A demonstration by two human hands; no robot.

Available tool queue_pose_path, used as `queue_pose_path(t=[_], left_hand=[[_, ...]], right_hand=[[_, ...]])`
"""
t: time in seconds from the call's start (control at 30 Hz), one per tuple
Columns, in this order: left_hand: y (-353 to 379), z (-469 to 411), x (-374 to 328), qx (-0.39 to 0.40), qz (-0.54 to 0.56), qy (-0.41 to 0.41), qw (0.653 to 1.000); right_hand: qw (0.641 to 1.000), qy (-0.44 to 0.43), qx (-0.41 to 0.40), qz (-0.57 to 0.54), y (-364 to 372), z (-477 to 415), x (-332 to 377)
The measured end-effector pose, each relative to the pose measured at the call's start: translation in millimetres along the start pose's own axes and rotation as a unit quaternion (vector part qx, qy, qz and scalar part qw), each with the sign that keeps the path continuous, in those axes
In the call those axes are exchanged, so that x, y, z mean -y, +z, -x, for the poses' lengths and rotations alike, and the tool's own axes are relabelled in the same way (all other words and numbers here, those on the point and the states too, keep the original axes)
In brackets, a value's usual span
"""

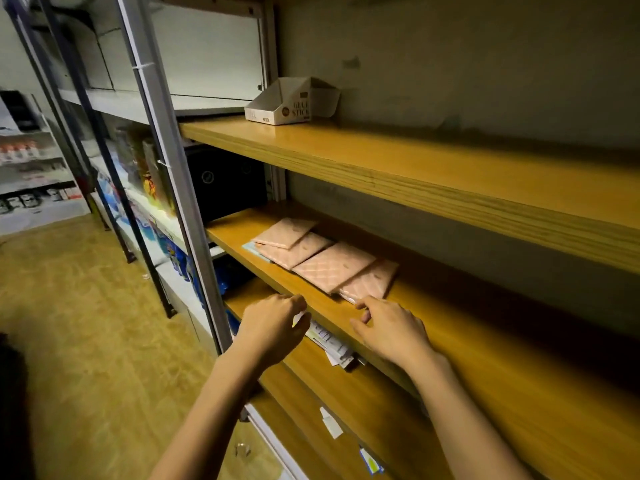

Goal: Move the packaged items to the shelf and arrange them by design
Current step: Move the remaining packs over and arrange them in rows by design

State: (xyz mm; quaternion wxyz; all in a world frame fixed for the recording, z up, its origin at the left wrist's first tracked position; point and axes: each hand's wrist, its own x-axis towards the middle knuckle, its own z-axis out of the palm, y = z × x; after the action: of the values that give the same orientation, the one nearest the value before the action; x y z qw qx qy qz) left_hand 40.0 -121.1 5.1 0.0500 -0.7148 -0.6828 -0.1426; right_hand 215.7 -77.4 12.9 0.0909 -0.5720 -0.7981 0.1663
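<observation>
Head view: four pink quilted packets (322,258) in an overlapping row on the middle wooden shelf (467,327), running from far left to near right, with a pale blue packet (254,250) peeking out under the far-left end. Right hand (391,329) at the shelf's front edge, fingertips (362,304) touching or just short of the nearest packet (370,281), fingers loosely curled, gripping nothing. Left hand (273,323) half curled over the shelf lip to the left; whether holding anything, cannot tell. More papers or packets (329,341) on the shelf below, just under the hands.

Likely step: squaring up the nearest packet with its pink neighbours. Best done with flat fingertips nudging the near corner, not pinching, since thin wrapping probably slides and crumples easily. Keeping the same overlap and angle as the row; blue design better kept apart. White cardboard box (280,103) on the top shelf, out of the way.
</observation>
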Motion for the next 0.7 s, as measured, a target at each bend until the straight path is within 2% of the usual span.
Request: queue_pose_path(t=[0.13,0.27,0.4,0.53,0.7], left_hand=[[11,-34,26,0.004,0.014,0.023,1.000],[19,-73,56,0.006,0.035,0.063,0.997],[21,-111,86,0.024,0.056,0.128,0.990],[25,-142,110,0.031,0.070,0.189,0.979],[36,-163,129,0.054,0.079,0.227,0.969]], right_hand=[[0.999,0.048,-0.021,-0.014,8,-32,8],[0.987,0.138,-0.060,-0.058,20,-63,16],[0.963,0.246,-0.086,-0.076,30,-94,33],[0.937,0.330,-0.111,-0.032,37,-119,58],[0.905,0.398,-0.145,-0.029,52,-143,75]])
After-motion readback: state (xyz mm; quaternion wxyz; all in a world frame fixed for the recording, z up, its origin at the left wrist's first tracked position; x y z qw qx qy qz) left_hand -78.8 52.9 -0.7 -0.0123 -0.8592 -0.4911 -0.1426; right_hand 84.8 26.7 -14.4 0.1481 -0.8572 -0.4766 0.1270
